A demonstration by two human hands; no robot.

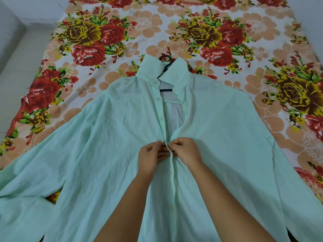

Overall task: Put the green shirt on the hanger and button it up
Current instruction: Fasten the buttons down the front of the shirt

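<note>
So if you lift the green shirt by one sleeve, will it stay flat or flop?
Probably flop: the green shirt lies wrinkled and limp on the bedsheet. It looks thin, so likely light. The hanger inside might slip, since the top is unbuttoned.

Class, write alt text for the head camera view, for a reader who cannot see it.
The left hand and right hand pinch the two front edges of a green shirt together at mid-chest, buttoning it. The shirt lies spread on a flowered bedsheet with a dark hanger in its collar, its front open above the hands.
</note>
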